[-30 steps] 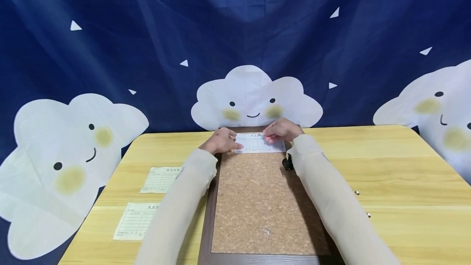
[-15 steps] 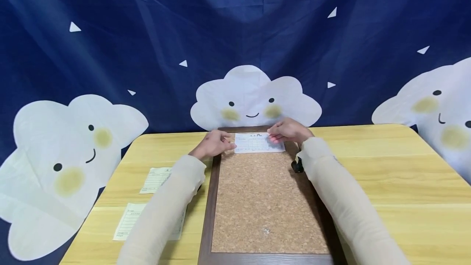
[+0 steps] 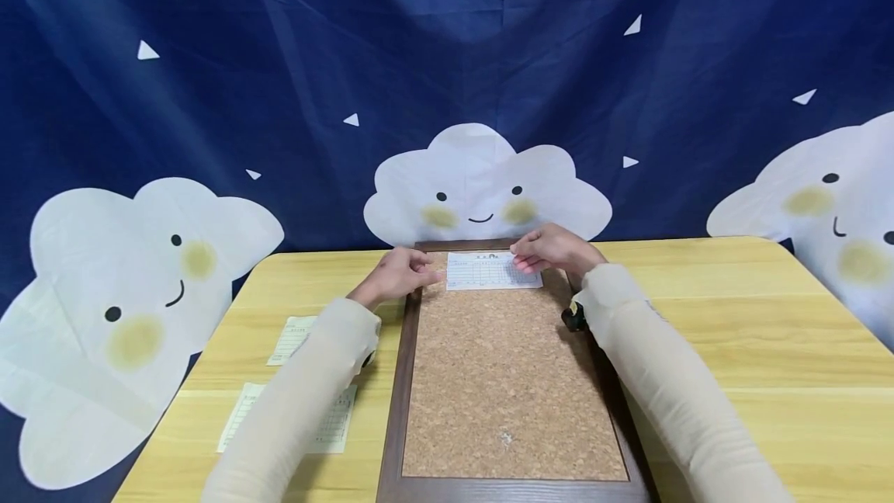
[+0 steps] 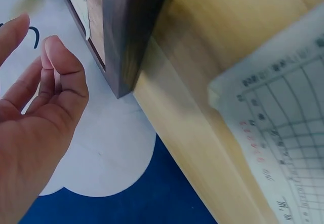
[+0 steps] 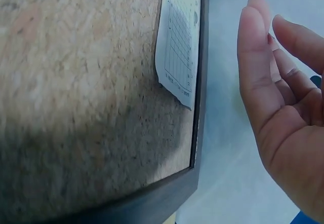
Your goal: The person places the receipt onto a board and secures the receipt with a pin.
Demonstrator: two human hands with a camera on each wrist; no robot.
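A printed paper slip (image 3: 482, 274) lies across the top of a cork board (image 3: 517, 379) with a dark wooden frame. A small dark spot marks the slip's top middle, too small to make out. My left hand (image 3: 400, 274) hovers just left of the slip, fingers loosely bent, with nothing between them in the left wrist view. Over the slip's right part is my right hand (image 3: 555, 248), its fingers and thumb loosely extended. The right wrist view shows that hand (image 5: 288, 92) apart from the slip (image 5: 177, 41), whose near corner lifts slightly from the cork.
Two more printed slips, an upper one (image 3: 285, 341) and a lower one (image 3: 335, 421), lie on the wooden table (image 3: 754, 317) left of the board, partly under my left sleeve. Behind the table hangs a dark blue curtain (image 3: 314, 60) with cloud prints.
Both hands draw apart: the left moves left off the slip's edge, the right moves right. The slip stays put. Two small shiny pieces at the right disappear behind my right sleeve.
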